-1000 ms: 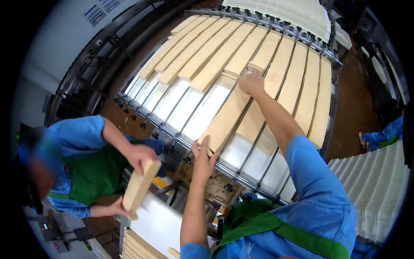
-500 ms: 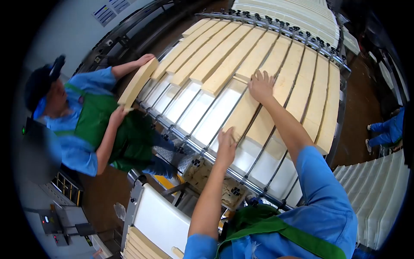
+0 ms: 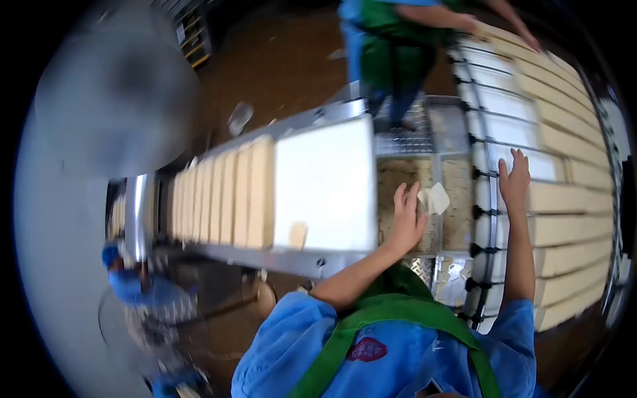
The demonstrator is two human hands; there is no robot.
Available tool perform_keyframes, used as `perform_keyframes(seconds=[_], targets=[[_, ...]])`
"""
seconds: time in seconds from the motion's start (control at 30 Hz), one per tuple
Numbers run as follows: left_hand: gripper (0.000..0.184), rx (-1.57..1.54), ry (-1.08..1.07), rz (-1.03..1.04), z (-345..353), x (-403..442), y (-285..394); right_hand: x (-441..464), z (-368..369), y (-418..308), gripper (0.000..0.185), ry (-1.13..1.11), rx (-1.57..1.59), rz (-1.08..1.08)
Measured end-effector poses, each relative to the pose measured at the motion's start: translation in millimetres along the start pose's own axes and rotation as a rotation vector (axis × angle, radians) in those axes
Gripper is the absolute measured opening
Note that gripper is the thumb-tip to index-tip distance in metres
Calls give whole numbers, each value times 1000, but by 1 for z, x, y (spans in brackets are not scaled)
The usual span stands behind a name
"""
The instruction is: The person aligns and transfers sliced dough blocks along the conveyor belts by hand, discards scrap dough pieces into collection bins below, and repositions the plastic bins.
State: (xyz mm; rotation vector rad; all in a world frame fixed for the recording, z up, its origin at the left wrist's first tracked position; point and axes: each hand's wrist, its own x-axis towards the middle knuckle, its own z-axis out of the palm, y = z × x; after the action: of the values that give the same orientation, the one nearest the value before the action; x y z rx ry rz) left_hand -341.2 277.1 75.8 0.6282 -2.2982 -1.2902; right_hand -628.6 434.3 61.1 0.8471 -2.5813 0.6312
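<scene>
My left hand (image 3: pixel 406 222) is over the scrap tray (image 3: pixel 391 174), its fingers apart and slightly curled. Two thin pale pieces (image 3: pixel 434 198) show just right of its fingertips, above the tray; they look loose from the hand. Over the near edge of the rack with metal rods (image 3: pixel 491 192) is my right hand (image 3: pixel 515 178), empty, with fingers spread. Long pale yellow blocks (image 3: pixel 570 199) lie side by side on the rack, to the right of this hand.
A conveyor with a white belt (image 3: pixel 325 186) carries a row of upright blocks (image 3: pixel 222 196) and a small scrap (image 3: pixel 298 235). A co-worker in a green apron (image 3: pixel 398 56) reaches over the rack's far end. Another person (image 3: pixel 142 285) is at lower left.
The view has swung left toward the conveyor. Both my hands have left the blocks, the left one moving over the scrap tray. The co-worker's carried block now appears to be at the rack.
</scene>
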Motion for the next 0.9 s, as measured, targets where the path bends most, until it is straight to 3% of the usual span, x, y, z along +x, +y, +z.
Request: perform_keyframes(seconds=[0.1, 0.17, 0.23, 0.27, 0.33, 0.47, 0.67, 0.77, 0.83, 0.9], targets=[[65, 155, 197, -164, -73, -35, -58, -22, 51, -87, 49, -124, 235, -223], [69, 422, 397, -240, -124, -63, -101, -38, 59, -174, 55, -329, 271, -217], [79, 670, 542, -508, -178, -93, -131, -49, 73, -245, 62, -496, 358, -281], [84, 742, 592, -625, -203, -111, -144, -53, 79, -285, 65, -624, 252, -243], [88, 767, 666, -909, -243, -132, -158, -63, 101, -348, 69, -686, 208, -268], [88, 491, 583, -834, -279, -158, -204, -70, 158, -457, 77, -717, 134, -311], [89, 221, 505, -779, -283, -138, -187, -48, 208, -581, 72, -782, 75, -409], [89, 279, 487, -708, -285, -137, -186, -35, 216, -616, 71, -816, 56, -404], [93, 315, 363, -803, -291, -131, -179, -34, 217, -632, 72, -881, 40, -412], [94, 599, 341, -774, -281, -131, -188, -36, 214, -635, 71, -907, -34, -341]])
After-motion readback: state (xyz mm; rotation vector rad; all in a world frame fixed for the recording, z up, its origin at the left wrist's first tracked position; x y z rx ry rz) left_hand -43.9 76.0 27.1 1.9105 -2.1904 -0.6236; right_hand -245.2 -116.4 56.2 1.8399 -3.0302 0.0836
